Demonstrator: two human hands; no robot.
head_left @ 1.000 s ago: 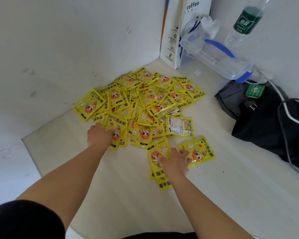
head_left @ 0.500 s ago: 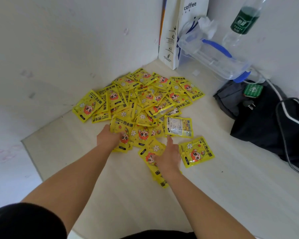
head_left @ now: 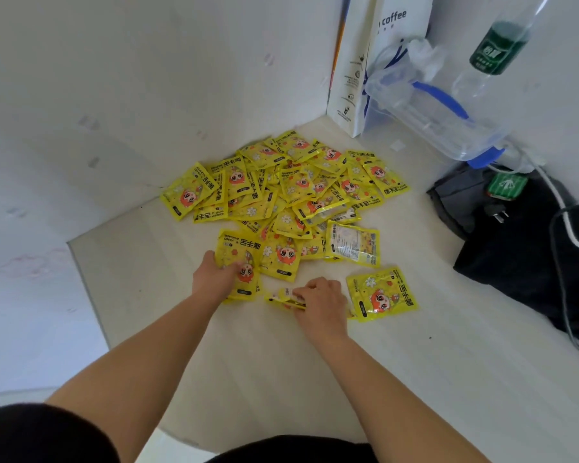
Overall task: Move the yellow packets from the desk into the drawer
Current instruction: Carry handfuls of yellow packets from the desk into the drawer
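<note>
A heap of several yellow packets [head_left: 291,192] with a red-haired cartoon face covers the pale desk [head_left: 398,379] in the corner. My left hand [head_left: 213,279] grips a packet [head_left: 238,259] at the heap's near edge, thumb on its face. My right hand [head_left: 321,302] is closed over a small bunch of packets [head_left: 283,299] pulled together edge-up on the desk. One packet [head_left: 381,294] lies alone just right of that hand. Another [head_left: 353,243] lies back-side up. No drawer is in view.
A white coffee paper bag [head_left: 358,61] stands in the far corner. A clear plastic box with blue handle [head_left: 428,118] and a green-labelled bottle [head_left: 495,45] lean beside it. A black bag [head_left: 522,248] with a white cable [head_left: 559,202] lies at the right.
Both hands have drawn closer together toward the near edge of the heap. My right hand has gathered flat packets into an upright bunch; my left has slid right with its packet.
</note>
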